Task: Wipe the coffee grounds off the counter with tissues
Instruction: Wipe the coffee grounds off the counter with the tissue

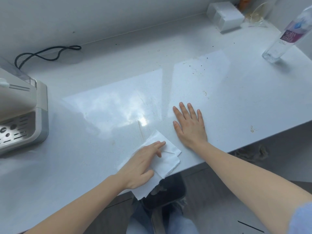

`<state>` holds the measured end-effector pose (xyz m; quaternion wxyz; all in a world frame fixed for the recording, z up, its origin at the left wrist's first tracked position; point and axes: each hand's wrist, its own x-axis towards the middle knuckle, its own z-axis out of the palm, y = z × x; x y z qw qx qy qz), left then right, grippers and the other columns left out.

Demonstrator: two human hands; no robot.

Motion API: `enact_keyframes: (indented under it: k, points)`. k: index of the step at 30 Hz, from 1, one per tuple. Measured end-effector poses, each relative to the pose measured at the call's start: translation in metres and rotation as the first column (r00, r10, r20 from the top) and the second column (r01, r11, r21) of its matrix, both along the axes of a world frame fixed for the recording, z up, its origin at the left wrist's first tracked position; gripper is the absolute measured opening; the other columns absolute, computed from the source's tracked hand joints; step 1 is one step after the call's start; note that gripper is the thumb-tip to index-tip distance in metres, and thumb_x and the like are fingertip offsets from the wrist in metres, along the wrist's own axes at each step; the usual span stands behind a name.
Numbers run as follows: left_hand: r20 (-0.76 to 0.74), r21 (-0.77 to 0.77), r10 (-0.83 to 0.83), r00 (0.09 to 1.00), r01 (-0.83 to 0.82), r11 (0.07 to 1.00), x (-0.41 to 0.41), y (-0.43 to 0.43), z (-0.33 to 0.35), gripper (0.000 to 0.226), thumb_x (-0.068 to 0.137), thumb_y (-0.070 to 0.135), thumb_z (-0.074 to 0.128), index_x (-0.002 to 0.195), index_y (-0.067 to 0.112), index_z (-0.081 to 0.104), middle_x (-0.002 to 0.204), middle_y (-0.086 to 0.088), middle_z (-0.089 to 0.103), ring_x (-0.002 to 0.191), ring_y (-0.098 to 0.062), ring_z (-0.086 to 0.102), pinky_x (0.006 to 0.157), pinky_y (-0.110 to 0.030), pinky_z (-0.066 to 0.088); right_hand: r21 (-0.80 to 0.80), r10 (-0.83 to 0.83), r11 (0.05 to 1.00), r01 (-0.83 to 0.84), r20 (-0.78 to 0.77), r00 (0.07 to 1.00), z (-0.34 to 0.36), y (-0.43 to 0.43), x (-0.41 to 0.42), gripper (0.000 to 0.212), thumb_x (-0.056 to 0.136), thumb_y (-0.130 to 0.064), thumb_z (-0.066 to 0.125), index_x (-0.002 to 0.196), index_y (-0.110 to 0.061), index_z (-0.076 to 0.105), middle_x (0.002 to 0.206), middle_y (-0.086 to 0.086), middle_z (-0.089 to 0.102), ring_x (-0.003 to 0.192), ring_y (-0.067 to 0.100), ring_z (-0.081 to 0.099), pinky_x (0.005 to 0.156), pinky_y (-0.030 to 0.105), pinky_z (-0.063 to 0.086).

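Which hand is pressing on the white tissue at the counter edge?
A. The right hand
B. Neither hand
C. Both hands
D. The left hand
D: the left hand lies on the tissue, while the right hand rests flat on the bare counter beside it.

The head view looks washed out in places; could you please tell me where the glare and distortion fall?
In the head view, window glare falls in bright patches on the counter, strongest just beyond the tissue under the left hand; the right hand lies flat on a bright patch; wide-angle distortion tilts the bottle; faint specks stay visible.
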<state>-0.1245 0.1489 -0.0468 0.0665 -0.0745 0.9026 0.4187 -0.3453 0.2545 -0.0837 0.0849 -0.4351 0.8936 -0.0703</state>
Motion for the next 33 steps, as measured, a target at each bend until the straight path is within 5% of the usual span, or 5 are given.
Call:
enact_keyframes:
  k: [6,16,23,26,33]
  points:
    - [0.077,-0.313,-0.286,0.955,0.295,0.903,0.003,-0.023,0.009,0.056,0.078,0.013,0.043,0.133,0.019,0.039,0.160,0.007,0.013,0.147,-0.009,0.005,0.117,-0.025,0.006,-0.008,-0.022,1.000,0.022,0.004,1.000,0.003,-0.001,0.000,0.055,0.098,-0.044,0.024,0.151,-0.033,0.012,0.162,-0.006,0.008,0.149,0.018,-0.001,0.120,0.044,0.000]
    - [-0.014,-0.316,-0.185,0.983,0.171,0.933,0.015,-0.027,0.006,0.015,0.080,0.017,0.047,0.093,0.020,0.053,0.136,0.006,0.051,0.123,-0.017,0.046,0.096,-0.033,0.039,-0.030,-0.042,0.999,0.042,0.005,0.999,0.003,-0.001,0.001,0.053,0.098,-0.039,0.028,0.150,-0.033,0.019,0.161,-0.006,0.014,0.149,0.018,0.005,0.120,0.044,0.002]
    - [-0.077,-0.180,0.138,0.987,-0.150,0.972,0.024,-0.044,0.026,0.014,0.085,0.028,0.045,0.097,0.030,0.052,0.111,0.023,0.060,0.096,0.007,0.052,0.071,-0.016,0.043,-0.025,-0.046,0.999,0.046,0.019,0.999,0.003,-0.001,0.000,0.053,0.098,-0.040,0.025,0.150,-0.034,0.017,0.161,-0.007,0.011,0.149,0.016,0.001,0.120,0.043,-0.001]
    - [-0.067,-0.151,0.315,0.947,-0.322,0.935,0.030,-0.058,0.034,0.009,0.086,0.030,0.045,0.088,0.039,0.048,0.078,0.022,0.058,0.070,-0.004,0.055,0.055,-0.018,0.038,-0.026,-0.043,0.999,0.044,0.025,0.999,0.003,-0.001,0.000,0.054,0.098,-0.041,0.025,0.150,-0.033,0.017,0.161,-0.007,0.011,0.149,0.016,0.001,0.120,0.043,-0.001]
    - [0.155,0.246,0.761,0.630,-0.770,0.588,0.032,-0.064,0.031,0.014,0.077,0.030,0.046,0.077,0.016,0.049,0.072,0.006,0.053,0.063,-0.005,0.048,0.059,-0.025,0.037,-0.020,-0.047,0.999,0.048,0.029,0.998,0.004,-0.001,0.000,0.054,0.097,-0.041,0.024,0.150,-0.033,0.017,0.161,-0.007,0.011,0.149,0.016,0.001,0.120,0.044,0.000]
